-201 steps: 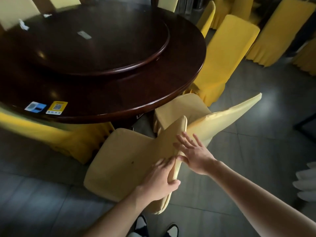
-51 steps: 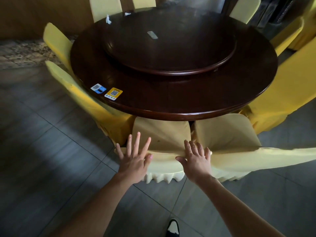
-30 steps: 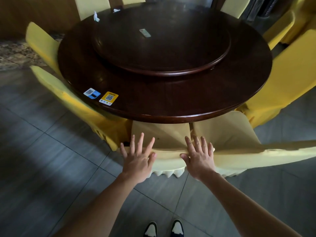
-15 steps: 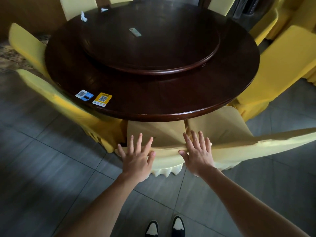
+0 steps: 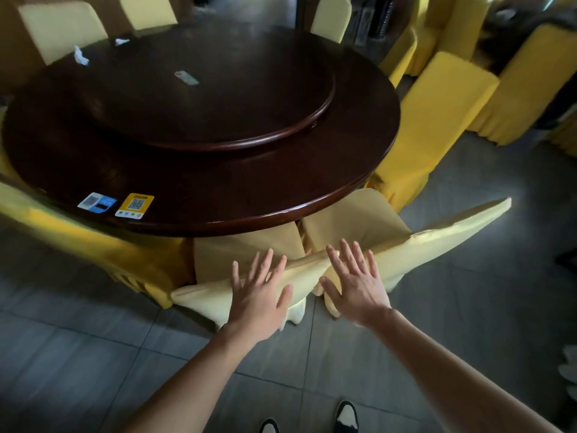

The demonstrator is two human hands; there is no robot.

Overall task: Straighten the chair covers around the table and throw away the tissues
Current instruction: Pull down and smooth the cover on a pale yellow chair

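Note:
Two pale yellow covered chairs are tucked under the near edge of the round dark wooden table (image 5: 359,145). My left hand (image 5: 259,295) lies flat, fingers spread, on the back of the left chair cover (image 5: 203,295). My right hand (image 5: 356,282) lies flat with fingers apart on the back of the right chair cover (image 5: 443,235). Neither hand grips cloth. At the far left of the table lie two crumpled white tissues, one tissue (image 5: 80,55) nearer the edge and another tissue (image 5: 121,42) further back.
A raised turntable (image 5: 249,98) fills the table's middle, with a small grey slip (image 5: 186,77) on it. Two QR stickers (image 5: 117,204) sit near the front edge. More yellow covered chairs (image 5: 437,120) ring the table and crowd the back right. The floor is grey tile.
My view has swung to the right; the table sits further left in frame. Both hands stay flat on the chair backs, the right one now on the neighbouring chair's back.

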